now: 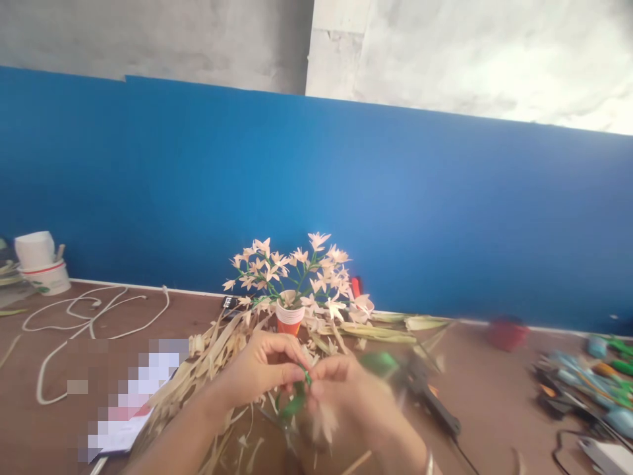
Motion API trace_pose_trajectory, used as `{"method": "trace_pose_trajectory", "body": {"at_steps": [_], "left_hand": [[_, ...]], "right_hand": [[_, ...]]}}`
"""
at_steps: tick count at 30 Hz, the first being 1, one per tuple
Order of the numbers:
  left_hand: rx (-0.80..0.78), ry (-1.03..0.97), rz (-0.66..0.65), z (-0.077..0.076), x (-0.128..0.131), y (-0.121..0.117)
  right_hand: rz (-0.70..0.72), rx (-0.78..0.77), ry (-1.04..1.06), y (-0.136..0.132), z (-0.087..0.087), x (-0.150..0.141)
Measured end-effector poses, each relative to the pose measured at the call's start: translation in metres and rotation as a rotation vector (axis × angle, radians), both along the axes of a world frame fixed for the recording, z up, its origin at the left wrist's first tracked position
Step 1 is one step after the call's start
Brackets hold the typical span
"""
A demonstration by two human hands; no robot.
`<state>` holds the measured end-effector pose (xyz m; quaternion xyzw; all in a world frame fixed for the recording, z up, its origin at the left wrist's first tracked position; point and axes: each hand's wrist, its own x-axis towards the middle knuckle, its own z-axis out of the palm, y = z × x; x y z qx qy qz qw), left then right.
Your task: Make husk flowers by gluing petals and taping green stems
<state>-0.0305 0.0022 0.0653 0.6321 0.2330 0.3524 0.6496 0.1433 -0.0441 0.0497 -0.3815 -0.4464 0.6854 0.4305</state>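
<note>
My left hand [271,367] and my right hand [346,390] meet fingertip to fingertip over the table. Both pinch a thin green flower stem [307,377] between thumb and forefinger. A pale husk flower [324,423] hangs below my right hand, blurred; its join to the stem is hidden. Loose green tape [293,405] curls beneath my fingers. Just beyond my hands stands an orange and white paper cup [289,319], holding many pale flowers [271,270] on green stems.
Dried husk strips [205,366] cover the table left of my hands. On the right lie a black glue gun [435,406], a blurred green roll [380,363] and a red container [508,333]. A white cable [91,323] loops at left. A blue partition [316,185] closes the back.
</note>
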Motion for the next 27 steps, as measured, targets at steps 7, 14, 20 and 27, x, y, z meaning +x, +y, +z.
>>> {"method": "trace_pose_trajectory", "body": {"at_steps": [7, 14, 20, 27], "left_hand": [[0.018, 0.037, 0.081, 0.003, 0.003, -0.002], [0.005, 0.114, 0.324, -0.005, 0.016, -0.003], [-0.095, 0.134, 0.388, -0.007, 0.024, -0.007], [0.037, 0.099, 0.293, 0.0, 0.015, -0.002]], "right_hand": [[-0.027, 0.037, -0.092, 0.003, 0.003, -0.001], [-0.656, 0.8, -0.986, -0.009, 0.008, -0.016], [-0.84, 1.046, -1.176, -0.002, -0.007, -0.022], [-0.77, 1.039, -1.167, -0.008, 0.005, -0.02]]}}
